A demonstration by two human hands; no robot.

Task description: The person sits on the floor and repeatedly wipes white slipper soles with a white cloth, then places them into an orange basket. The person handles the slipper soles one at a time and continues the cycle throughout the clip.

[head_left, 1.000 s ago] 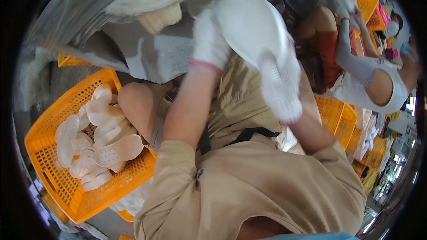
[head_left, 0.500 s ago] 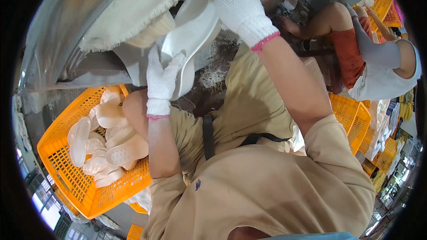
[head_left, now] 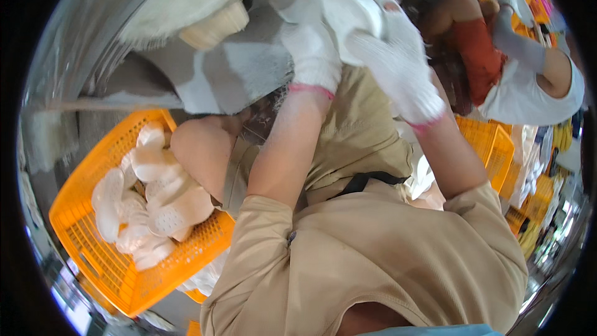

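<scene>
Left hand [head_left: 313,48] shifted rightward | white piece [head_left: 350,12] clasped with right hand [head_left: 398,62] | grey surface [head_left: 245,81] ahead | orange crate [head_left: 186,275] left | co-worker [head_left: 528,93] right

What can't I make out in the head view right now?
Head view:
- Left hand: motion blur hides its exact finger grip.
- White piece: underside faces away; the right hand covers part of it.
- Fuzzy white wheel: cut off by the top edge, surface blurred.
- Orange basket: upper pale pieces hide those beneath.
</scene>
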